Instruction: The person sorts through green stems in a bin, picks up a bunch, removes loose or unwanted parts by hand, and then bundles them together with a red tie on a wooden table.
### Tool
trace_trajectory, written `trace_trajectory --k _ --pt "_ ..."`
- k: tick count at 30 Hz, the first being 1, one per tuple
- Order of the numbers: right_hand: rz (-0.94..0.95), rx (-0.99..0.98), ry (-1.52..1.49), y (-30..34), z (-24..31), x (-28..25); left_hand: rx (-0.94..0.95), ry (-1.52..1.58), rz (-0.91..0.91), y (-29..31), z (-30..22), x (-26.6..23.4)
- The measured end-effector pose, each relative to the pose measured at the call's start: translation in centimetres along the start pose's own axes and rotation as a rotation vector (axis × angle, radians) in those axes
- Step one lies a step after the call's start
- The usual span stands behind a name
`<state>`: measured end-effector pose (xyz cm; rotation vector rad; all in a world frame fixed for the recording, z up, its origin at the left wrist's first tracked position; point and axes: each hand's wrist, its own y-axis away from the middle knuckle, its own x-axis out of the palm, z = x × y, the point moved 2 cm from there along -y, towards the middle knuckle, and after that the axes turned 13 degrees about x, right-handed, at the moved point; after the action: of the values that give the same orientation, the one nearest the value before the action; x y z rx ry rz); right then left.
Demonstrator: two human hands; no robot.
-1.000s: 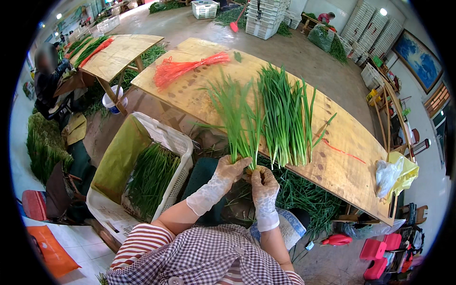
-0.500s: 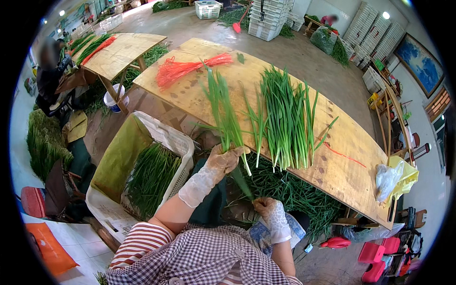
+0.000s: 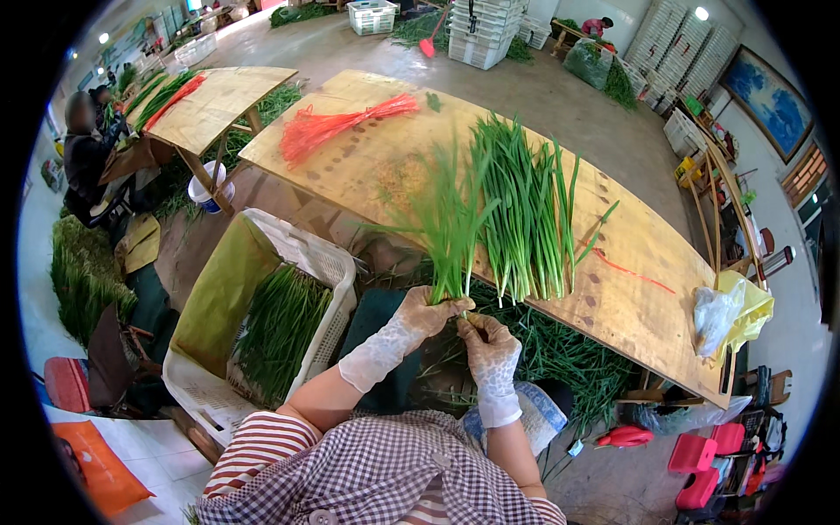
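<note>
Gloved left hand [image 3: 427, 311] closed round slender, ribbony leaves [image 3: 451, 249]; gloved right hand [image 3: 491, 348] pinched just below, hold unclear; flat wooden table [image 3: 634, 254] beyond.

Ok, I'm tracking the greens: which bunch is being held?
The smaller, motion-blurred bunch, gripped near its lower ends by the left hand. The larger pile lies unheld on the table, just right of it; other greens lie in the white crate.
</note>
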<state>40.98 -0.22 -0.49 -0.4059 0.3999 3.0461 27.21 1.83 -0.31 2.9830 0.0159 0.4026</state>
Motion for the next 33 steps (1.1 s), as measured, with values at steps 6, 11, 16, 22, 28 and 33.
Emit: trace_trajectory --k 6,11,16,22,28,33 --pt "0.318 0.280 -0.521 0.0 0.3 -0.2 0.020 0.087 0.039 0.3 0.3 -0.4" --pt "0.384 0.349 -0.544 0.4 0.1 -0.2 0.053 0.082 0.003 0.2 -0.3 -0.2" --pt "0.322 0.255 -0.247 0.1 -1.8 -0.9 0.193 0.109 -0.035 -0.6 0.6 -1.8" --pt "0.324 0.166 -0.269 0.0 0.0 0.1 0.297 0.126 0.034 -0.5 2.5 -1.5" --pt "0.471 0.228 -0.150 -0.5 -1.6 -0.5 0.208 0.477 0.274 1.9 -3.4 -3.2" --pt "-0.281 -0.243 0.662 -0.9 3.8 0.4 0.183 0.298 0.028 -0.8 -2.7 -3.0"
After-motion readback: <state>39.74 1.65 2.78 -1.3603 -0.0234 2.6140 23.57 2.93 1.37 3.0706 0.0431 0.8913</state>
